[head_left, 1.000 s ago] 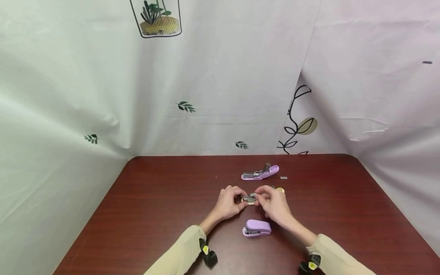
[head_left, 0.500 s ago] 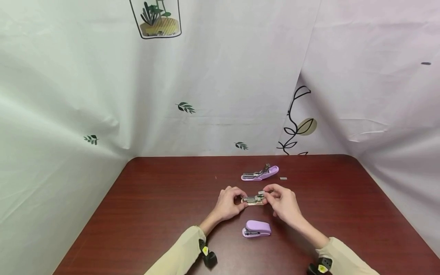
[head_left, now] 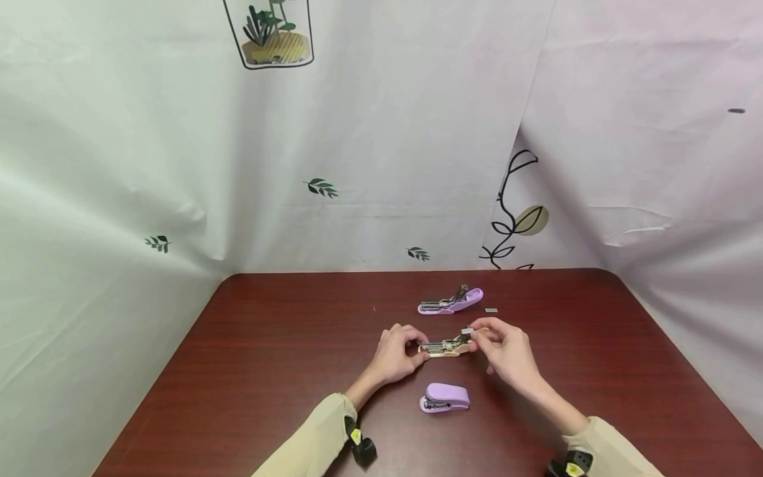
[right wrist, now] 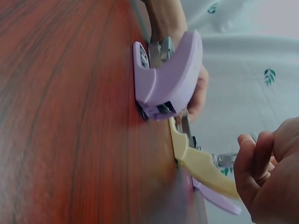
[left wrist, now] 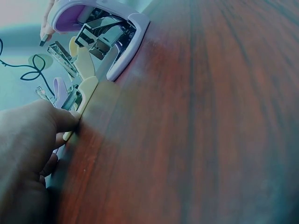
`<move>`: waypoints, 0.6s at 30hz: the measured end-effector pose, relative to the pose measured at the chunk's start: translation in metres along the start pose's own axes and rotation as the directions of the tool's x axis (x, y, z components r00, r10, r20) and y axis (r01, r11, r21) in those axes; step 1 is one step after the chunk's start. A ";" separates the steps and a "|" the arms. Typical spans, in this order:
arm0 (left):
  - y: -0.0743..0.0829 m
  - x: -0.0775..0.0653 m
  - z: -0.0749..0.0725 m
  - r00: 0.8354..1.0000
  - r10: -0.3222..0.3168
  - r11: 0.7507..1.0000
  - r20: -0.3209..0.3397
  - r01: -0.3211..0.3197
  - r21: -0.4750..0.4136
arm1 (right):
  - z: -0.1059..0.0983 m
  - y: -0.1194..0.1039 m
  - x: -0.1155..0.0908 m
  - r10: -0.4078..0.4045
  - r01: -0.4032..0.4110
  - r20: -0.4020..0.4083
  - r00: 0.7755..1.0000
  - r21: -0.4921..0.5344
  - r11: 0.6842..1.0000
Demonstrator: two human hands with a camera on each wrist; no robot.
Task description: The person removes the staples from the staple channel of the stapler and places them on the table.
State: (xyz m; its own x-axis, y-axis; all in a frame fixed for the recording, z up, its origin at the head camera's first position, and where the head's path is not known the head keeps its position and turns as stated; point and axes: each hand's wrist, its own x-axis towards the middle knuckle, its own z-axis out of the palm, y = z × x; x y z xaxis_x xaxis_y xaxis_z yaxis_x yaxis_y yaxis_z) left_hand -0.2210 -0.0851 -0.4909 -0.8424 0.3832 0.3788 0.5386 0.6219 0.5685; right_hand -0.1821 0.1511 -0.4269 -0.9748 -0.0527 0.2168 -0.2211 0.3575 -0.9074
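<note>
A cream-yellow stapler (head_left: pixel 442 354) lies on the table with its top swung open, baring the metal staple channel. My left hand (head_left: pixel 398 356) grips its front end between thumb and fingers; in the left wrist view the thumb presses on the yellow base (left wrist: pixel 87 89). At the raised rear end is my right hand (head_left: pixel 508 352), pinching a short strip of staples (head_left: pixel 467 330) between thumb and fingertips. The strip overlaps the stapler's lifted metal part in the head view. In the right wrist view the fingers largely hide the strip, and the yellow top (right wrist: pixel 205 169) slants up towards them.
Nearer the person stands a closed purple stapler (head_left: pixel 448 396). Beyond the hands lies an opened purple stapler (head_left: pixel 450 307), with another staple strip (head_left: pixel 491 310) to its right. A white printed cloth (head_left: pixel 369 132) hangs behind the table's back edge.
My right hand has slid rightwards from over the channel to the stapler's rear end, still pinching the staple strip, uncovering the yellow stapler. The left hand keeps its place.
</note>
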 end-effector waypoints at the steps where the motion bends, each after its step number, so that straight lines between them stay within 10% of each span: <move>1: 0.000 0.000 0.000 1.000 0.001 1.000 -0.001 -0.001 -0.001 | -0.002 0.000 0.000 0.000 0.000 -0.003 1.000 0.001 1.000; 18: -0.001 -0.001 0.001 1.000 0.003 1.000 -0.004 -0.003 -0.005 | -0.026 0.014 -0.003 0.009 -0.008 -0.066 0.998 0.002 1.000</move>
State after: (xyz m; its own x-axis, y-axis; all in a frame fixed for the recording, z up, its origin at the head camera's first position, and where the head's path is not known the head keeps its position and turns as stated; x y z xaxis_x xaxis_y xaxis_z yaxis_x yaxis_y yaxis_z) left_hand -0.2208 -0.0853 -0.4919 -0.8405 0.3823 0.3839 0.5415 0.6170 0.5710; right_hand -0.1811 0.1806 -0.4304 -0.9726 0.0117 0.2322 -0.2129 0.3561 -0.9099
